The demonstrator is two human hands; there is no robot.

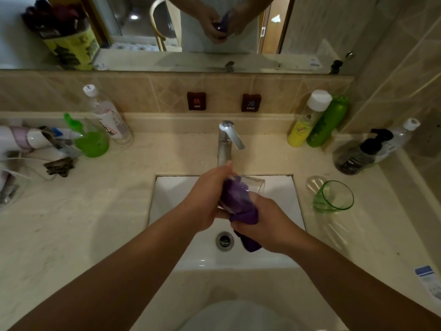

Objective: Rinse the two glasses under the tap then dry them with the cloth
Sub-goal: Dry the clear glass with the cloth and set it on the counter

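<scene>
While the left hand (210,199) grips the clear glass (248,187) over the sink (167,199), the right hand (265,220) clutches the soft purple cloth (238,201), stuffed inside. Best to twist the smooth, slippery wall against the bunched fabric. A green glass (334,197) lies tipped at the sink's right edge.

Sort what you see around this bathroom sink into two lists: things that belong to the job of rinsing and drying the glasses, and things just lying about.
Belonging to the job:
clear glass
purple cloth
green glass
tap
sink
left hand
right hand

Just lying about:
yellow bottle
green bottle
dark pump bottle
hair dryer
clear water bottle
</scene>
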